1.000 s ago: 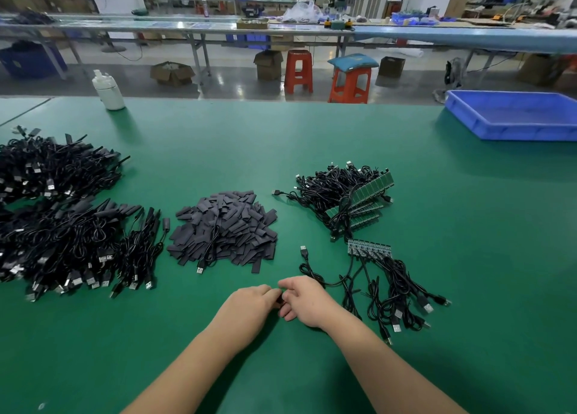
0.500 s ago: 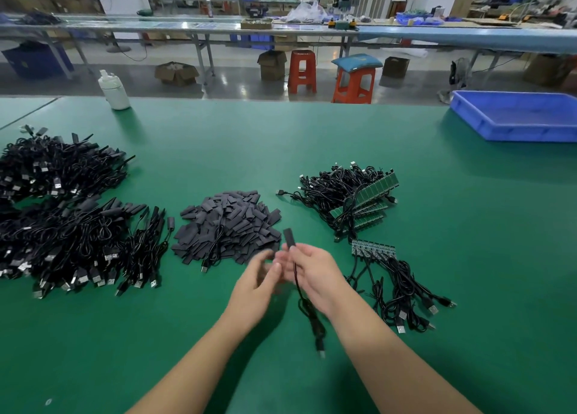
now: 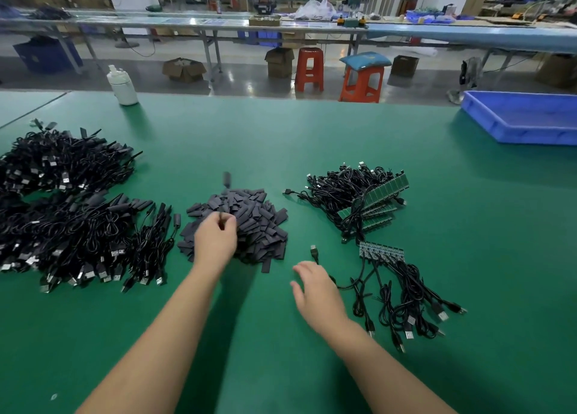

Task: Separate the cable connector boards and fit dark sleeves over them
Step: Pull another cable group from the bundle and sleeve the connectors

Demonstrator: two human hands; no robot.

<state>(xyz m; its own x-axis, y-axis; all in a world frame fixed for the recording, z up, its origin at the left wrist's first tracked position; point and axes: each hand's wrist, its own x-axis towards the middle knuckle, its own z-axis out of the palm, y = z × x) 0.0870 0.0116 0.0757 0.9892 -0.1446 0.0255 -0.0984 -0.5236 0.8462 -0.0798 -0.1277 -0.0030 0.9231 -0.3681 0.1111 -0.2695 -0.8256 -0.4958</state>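
Observation:
My left hand (image 3: 215,238) hovers over the pile of flat dark sleeves (image 3: 249,223). It pinches a thin black cable whose sleeved end (image 3: 227,178) stands up, blurred, above the hand. My right hand (image 3: 315,288) is open with relaxed fingers, low over the green table (image 3: 312,138). Just beyond its fingertips lies a loose cable plug (image 3: 314,251). To its right lies a strip of joined connector boards (image 3: 381,252), cables trailing towards me. Behind the strip, stacked green board panels (image 3: 374,201) lie tangled with cables.
Two heaps of black sleeved cables lie at the left, one near (image 3: 78,238) and one farther back (image 3: 62,163). A blue tray (image 3: 524,117) stands at the far right, a white bottle (image 3: 122,85) at the far left edge.
The hands have parted. My left hand carried the sleeved cable leftward and away over the sleeve pile. My right hand let go and dropped to the table near the board strip.

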